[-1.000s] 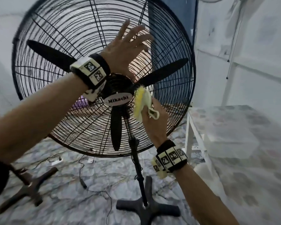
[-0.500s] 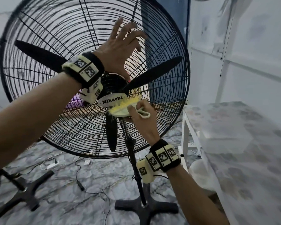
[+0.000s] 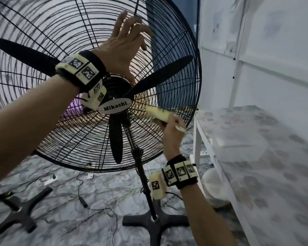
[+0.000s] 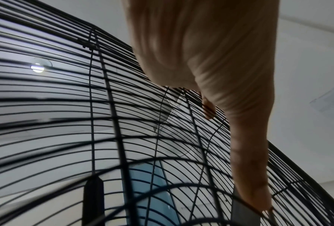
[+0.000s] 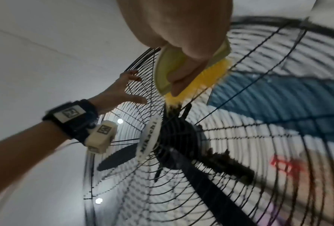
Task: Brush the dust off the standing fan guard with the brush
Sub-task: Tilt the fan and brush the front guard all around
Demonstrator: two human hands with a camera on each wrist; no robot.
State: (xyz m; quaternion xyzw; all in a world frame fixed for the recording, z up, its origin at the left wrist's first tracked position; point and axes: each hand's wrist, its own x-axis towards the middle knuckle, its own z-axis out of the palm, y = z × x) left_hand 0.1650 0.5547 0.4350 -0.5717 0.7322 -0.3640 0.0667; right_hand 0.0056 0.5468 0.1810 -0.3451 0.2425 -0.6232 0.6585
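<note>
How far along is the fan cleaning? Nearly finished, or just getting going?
Underway, but progress is hard to judge: dust is too fine to see on the guard. The right hand holds the yellow brush against the wires right of the hub, and the left hand steadies the guard above. No part is visibly cleaner than the rest.
</note>
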